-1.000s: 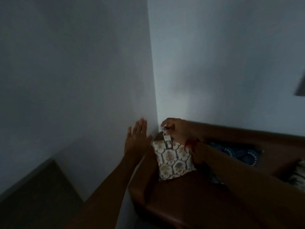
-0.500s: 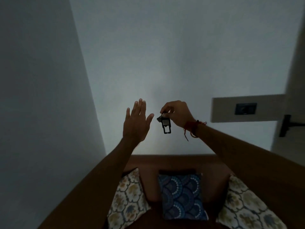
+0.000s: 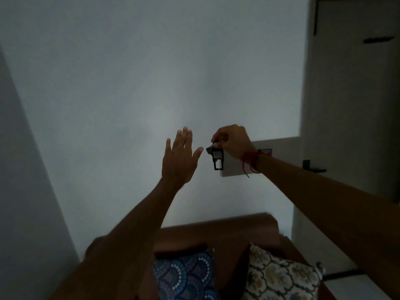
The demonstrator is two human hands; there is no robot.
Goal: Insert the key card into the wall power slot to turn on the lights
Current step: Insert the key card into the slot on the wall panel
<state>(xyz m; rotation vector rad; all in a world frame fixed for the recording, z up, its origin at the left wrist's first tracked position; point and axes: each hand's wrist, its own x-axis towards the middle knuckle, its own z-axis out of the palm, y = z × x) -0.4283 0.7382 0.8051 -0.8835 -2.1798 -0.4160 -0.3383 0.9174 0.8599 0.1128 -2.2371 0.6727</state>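
The room is dim. My right hand (image 3: 232, 142) pinches the top of a small dark key card tag (image 3: 217, 160), which dangles below my fingers. Directly behind that hand a pale panel (image 3: 279, 150) is fixed on the wall, and the dark power slot (image 3: 266, 150) on it is mostly hidden by my wrist. My left hand (image 3: 179, 158) is raised flat with fingers spread, palm toward the wall, just left of the tag and holding nothing.
A brown sofa (image 3: 218, 230) stands below against the wall with a blue patterned cushion (image 3: 184, 276) and a floral cushion (image 3: 279, 278). A door (image 3: 350, 105) with a dark handle (image 3: 313, 168) is at the right. A wall corner runs down the left.
The view has swung right: the wall panel and door moved toward the middle, and the panel now sits behind my right hand. Both hands keep their pose, the tag still hanging.
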